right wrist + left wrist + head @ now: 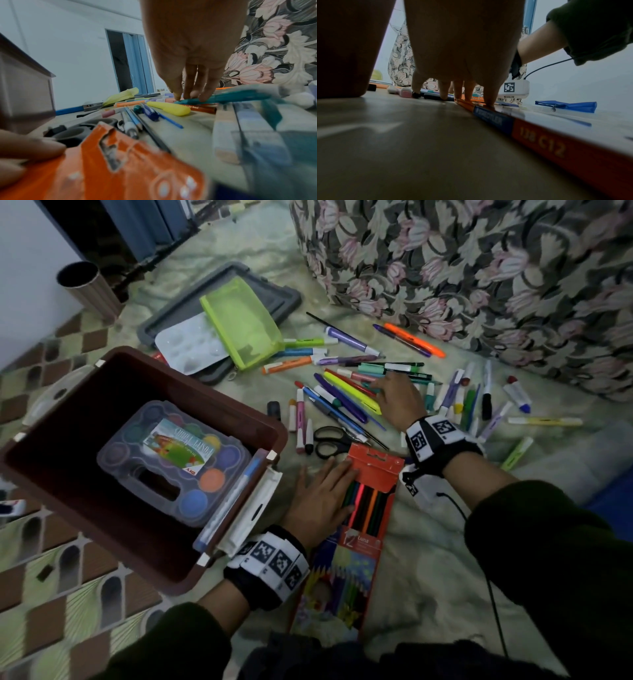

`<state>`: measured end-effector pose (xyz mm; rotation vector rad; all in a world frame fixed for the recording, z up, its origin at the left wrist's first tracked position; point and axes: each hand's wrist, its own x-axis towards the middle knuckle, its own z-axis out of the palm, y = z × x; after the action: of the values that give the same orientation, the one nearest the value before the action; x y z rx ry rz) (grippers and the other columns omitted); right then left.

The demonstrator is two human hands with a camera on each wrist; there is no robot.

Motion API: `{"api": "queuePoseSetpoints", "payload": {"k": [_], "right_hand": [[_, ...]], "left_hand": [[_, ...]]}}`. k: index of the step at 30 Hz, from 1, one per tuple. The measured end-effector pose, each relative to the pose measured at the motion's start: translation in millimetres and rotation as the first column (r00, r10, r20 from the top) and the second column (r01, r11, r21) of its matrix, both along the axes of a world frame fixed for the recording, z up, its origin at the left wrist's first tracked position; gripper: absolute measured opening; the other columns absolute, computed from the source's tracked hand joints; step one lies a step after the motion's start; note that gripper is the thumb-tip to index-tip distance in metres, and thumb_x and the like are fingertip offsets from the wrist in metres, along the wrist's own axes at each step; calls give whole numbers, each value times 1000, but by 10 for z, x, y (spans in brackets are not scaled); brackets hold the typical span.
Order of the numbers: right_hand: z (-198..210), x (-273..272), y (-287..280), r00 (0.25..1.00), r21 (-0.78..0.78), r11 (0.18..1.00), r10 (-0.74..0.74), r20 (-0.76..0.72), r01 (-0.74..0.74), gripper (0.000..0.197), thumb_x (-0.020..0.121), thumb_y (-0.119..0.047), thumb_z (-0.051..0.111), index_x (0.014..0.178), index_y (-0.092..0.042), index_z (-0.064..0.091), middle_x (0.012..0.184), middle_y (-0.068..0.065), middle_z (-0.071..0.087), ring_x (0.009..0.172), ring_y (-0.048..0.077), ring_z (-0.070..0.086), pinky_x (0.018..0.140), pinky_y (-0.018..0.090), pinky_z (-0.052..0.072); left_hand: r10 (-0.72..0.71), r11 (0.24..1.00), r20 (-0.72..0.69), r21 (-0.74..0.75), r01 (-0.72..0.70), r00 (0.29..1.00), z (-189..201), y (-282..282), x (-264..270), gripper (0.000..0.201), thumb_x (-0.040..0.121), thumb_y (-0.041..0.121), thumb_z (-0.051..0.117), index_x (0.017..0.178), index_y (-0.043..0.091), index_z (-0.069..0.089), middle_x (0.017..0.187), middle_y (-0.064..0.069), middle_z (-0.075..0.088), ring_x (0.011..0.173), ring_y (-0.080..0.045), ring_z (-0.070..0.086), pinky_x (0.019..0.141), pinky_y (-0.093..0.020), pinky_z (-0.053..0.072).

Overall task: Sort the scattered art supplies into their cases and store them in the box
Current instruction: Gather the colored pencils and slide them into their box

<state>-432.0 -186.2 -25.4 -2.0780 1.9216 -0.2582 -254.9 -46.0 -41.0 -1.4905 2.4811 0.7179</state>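
Observation:
An orange coloured-pencil box [368,501] lies open on the sheet in front of me, pencils showing inside. My left hand [329,481] rests flat on its top end with straight fingers [489,102]. My right hand [394,395] reaches palm down into the scattered pens and markers [342,395]; its fingertips [204,98] touch a teal pen [236,97], and the thumb is hidden. The brown storage box [68,491] stands open at the left with a clear paint set [171,463] inside. A green mesh pouch [243,323] lies behind it.
Black scissors [332,440] lie just beyond the pencil box. A white palette [191,344] and the pouch sit on a grey lid [274,289]. A floral cushion [479,268] blocks the far right. A blue pouch [566,106] lies to my right, and a ribbed cup [89,289] stands far left.

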Motion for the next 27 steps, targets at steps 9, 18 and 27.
{"api": "queuePoseSetpoints", "payload": {"k": [9,18,27], "right_hand": [[-20,66,-95,980,-42,998,32,-196,-41,23,93,-18,52,112,-10,63,123,18,45,125,32,34,84,39,43],[162,-11,-39,986,66,986,-155,57,152,26,93,-15,50,99,4,67,105,22,65,99,35,60,82,38,50],[534,-324,667,554,374,907,-416,721,193,8,87,0,59,82,-5,56,68,12,57,42,8,59,47,24,55]], "left_hand": [[-8,1000,19,-10,9,1000,15,-5,8,62,96,40,38,148,28,5,157,10,0,145,-15,-3,116,-54,-1],[25,991,-99,-125,-37,995,38,90,-61,55,94,32,43,144,21,24,154,-1,14,141,-19,10,114,-40,13],[-248,951,-52,-202,233,967,45,146,-240,42,94,32,44,136,27,41,139,3,38,129,-19,31,98,-34,25]]}}
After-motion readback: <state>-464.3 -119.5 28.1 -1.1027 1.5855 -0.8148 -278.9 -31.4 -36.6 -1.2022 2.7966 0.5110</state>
